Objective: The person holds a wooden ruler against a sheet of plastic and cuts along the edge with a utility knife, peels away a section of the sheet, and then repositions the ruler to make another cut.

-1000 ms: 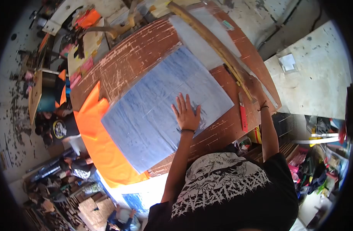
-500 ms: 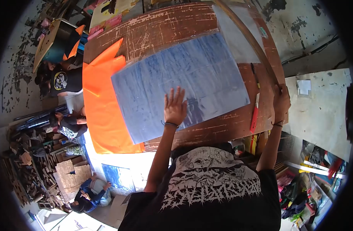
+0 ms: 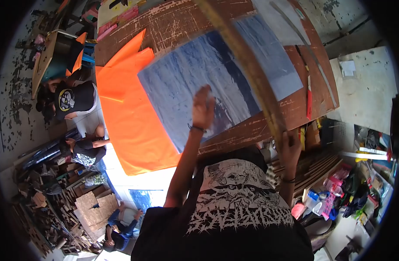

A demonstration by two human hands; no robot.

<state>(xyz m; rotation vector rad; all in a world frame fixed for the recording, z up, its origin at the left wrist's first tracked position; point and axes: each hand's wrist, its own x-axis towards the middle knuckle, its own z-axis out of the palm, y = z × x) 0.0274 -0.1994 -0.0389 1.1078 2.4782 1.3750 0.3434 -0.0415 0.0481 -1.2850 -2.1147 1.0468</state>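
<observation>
A glossy grey-blue sheet lies on the worn brown tabletop. My left hand is over the sheet's near part, fingers extended and slightly blurred, holding nothing. My right hand grips the near end of a long wooden strip, just off the table's near edge. The strip slants up across the sheet and out of the top of the view, with a dark band showing on the glossy surface beside it. Orange fabric lies along the sheet's left edge and hangs over the table's side.
On the table's right lie a red cutter, a thin grey strip and a pale translucent sheet. Several people are at the left, one in a black shirt. Scrap wood is piled lower left; clutter fills the lower right.
The wooden strip has swung left from the table's right side to over the sheet, my right hand moving left and nearer with it. The grey strip on the right now shows. The view has shifted.
</observation>
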